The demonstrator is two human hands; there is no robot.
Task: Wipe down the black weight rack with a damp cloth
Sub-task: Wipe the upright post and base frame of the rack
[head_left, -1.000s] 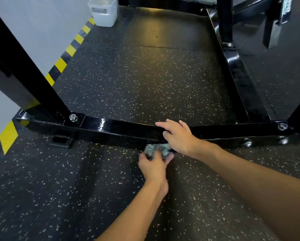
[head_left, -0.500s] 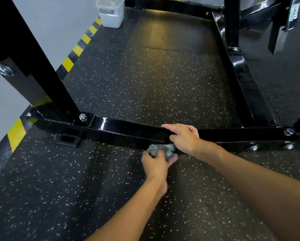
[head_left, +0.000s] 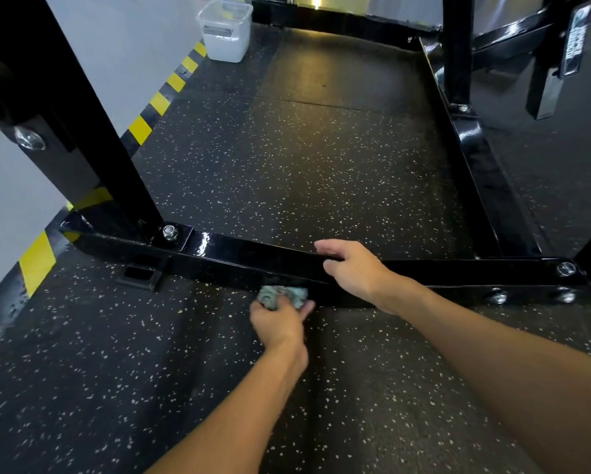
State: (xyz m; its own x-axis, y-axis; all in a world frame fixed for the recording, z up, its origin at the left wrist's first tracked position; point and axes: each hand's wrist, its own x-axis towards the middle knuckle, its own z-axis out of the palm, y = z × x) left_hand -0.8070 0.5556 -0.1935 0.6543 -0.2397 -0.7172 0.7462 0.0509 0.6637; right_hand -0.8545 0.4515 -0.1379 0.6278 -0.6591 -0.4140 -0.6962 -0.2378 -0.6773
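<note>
Your left hand (head_left: 280, 323) grips the balled cloth (head_left: 282, 296) against the near face of the rack's floor bar (head_left: 239, 256), which runs left-right before your 2 hands; your right hand (head_left: 354, 271) rests loose-fingered on top, so wipe sideways.

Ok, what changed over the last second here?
The left hand slid the cloth a little leftward along the front face of the rack's base bar, away from the right hand. It still grips the cloth; the right hand stays resting on the bar.
</note>
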